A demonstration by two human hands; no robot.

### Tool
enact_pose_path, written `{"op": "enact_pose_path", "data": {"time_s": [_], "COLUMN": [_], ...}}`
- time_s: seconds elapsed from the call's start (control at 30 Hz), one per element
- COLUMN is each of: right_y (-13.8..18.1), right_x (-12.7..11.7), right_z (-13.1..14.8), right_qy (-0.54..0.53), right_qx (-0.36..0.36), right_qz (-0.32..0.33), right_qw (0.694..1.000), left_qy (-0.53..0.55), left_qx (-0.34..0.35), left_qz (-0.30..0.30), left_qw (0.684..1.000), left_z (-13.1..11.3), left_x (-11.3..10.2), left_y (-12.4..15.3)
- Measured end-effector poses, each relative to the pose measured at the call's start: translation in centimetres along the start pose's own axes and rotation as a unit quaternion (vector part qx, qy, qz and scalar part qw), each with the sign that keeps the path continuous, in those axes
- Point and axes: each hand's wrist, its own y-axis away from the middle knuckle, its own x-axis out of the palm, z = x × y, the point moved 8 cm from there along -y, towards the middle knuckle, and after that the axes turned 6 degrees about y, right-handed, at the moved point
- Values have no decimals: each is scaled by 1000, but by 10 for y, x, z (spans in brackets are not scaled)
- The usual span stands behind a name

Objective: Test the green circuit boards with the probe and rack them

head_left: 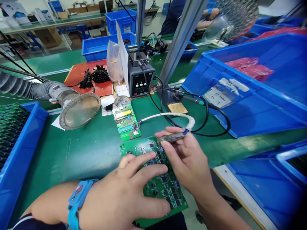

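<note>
A large green circuit board (160, 188) with many black chips lies at the table's near edge. Across it my left hand (134, 182) is spread, fingers apart and resting on the board. A blue wrist strap (79, 198) circles that wrist. My right hand (189, 159) pinches a grey, tape-wrapped cable connector (172, 137) between thumb and fingers, its tip at the board's top right corner. From the connector a white-sleeved cable (168, 115) curves back to a small green programmer board (126, 123) with a lit yellow display.
Behind stands a black soldering station (141, 78), with an iron holder and yellow sponge (177, 108) to its right. A fume duct nozzle (80, 110) hangs at left. Blue bins (251, 86) flank both sides; the left bin (26, 140) holds upright boards. Another person's arm (206, 19) shows behind.
</note>
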Motion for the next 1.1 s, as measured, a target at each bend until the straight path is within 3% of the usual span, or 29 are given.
{"op": "enact_pose_path", "data": {"time_s": [0.27,0.67,0.83,0.97,1.1], "right_y": [1,-3,-2,-2,-4], "right_x": [-1,-4,-3,-4,-4], "right_z": [-1,-1,-3,-1,0], "right_qy": [10,68,64,65,42], "right_qx": [16,-7,-2,-6,14], "right_qz": [9,-1,-3,-9,4], "right_qw": [1000,998,998,998,999], "left_qy": [-29,-59,-79,-104,-108], "left_qx": [-65,-111,-94,-83,-69], "left_qz": [-105,-194,-246,-244,-203], "left_qw": [992,973,961,961,971], "left_z": [2,11,9,5,0], "left_x": [-13,6,7,2,-2], "left_y": [3,0,0,-1,-1]}}
